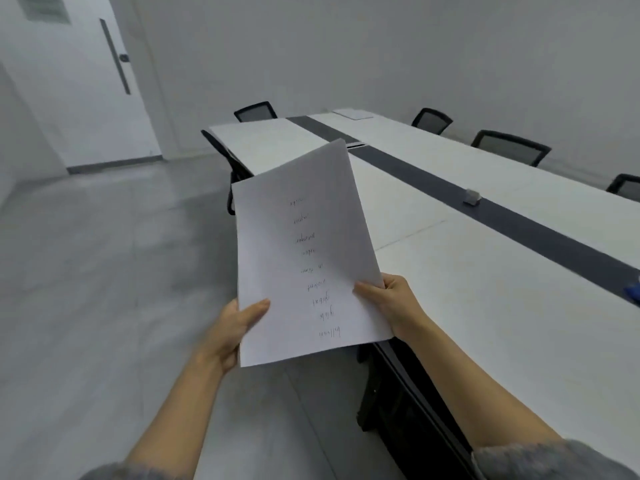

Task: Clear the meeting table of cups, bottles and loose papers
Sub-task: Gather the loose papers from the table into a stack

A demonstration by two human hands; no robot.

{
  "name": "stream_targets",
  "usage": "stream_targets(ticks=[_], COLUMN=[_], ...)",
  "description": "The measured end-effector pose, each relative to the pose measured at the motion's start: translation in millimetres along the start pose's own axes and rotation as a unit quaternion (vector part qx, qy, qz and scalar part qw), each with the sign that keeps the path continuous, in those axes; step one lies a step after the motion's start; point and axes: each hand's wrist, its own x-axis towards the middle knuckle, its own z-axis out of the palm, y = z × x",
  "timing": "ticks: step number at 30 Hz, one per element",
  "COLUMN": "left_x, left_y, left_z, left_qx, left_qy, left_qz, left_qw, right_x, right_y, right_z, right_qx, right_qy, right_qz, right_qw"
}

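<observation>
Meeting room, pale grey walls (381, 46), smooth grey floor (104, 271); white door (69, 98) at far left with a long dark vertical handle (116, 57). Table (485, 306): long, white, matte top, split lengthwise by a dark strip (519, 223). Chairs (509, 147): black, mesh-backed, ranged along the far side and the end. On the strip, one small grey block (471, 196); at the right frame edge, part of a blue item (633, 292), kind not discernible. Far sheets (353, 113): flat white paper lying at the table's distant end. Papers (301, 254): thin sheaf of white sheets, slightly fanned at the top corner, held in the air over the floor just beside the table's near edge. Top sheet bears a single column of handwritten words in dark ink, turned sideways to the viewer and too blurred to read reliably. Left hand (239, 327): grips the lower left edge, thumb on top, fingers beneath. Right hand (391, 299): pinches the right edge, thumb across the sheet face. Grey knitted sleeves (554, 459), pushed up the forearms.
</observation>
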Motion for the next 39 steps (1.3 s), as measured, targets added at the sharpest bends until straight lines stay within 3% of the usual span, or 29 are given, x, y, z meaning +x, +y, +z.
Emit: stream_targets(ticks=[5, 16, 26, 33, 39], left_x=[34.8, 211.4, 303.9, 395.0, 498.7], left_y=[-1.9, 69.8, 125.5, 160.2, 230.8], left_z=[-60.1, -142.5, -218.4, -295.2, -387.0], left_qx=[0.002, -0.019, -0.025, -0.026, -0.022], left_qy=[0.087, 0.174, 0.266, 0.265, 0.244], left_qz=[0.018, 0.030, 0.070, 0.089, 0.095], left_qw=[0.996, 0.984, 0.961, 0.960, 0.965], right_x=[75.8, 299.7, 446.0, 548.8, 662.9], right_y=[6.9, -25.4, -48.7, -55.3, -87.1], right_z=[56.6, 131.1, 221.0, 292.1, 379.7], right_qx=[-0.034, -0.002, -0.021, -0.035, -0.029], right_qy=[-0.071, -0.156, -0.247, -0.246, -0.222], right_qz=[0.011, -0.012, 0.004, 0.001, 0.000], right_qw=[0.997, 0.988, 0.969, 0.969, 0.975])
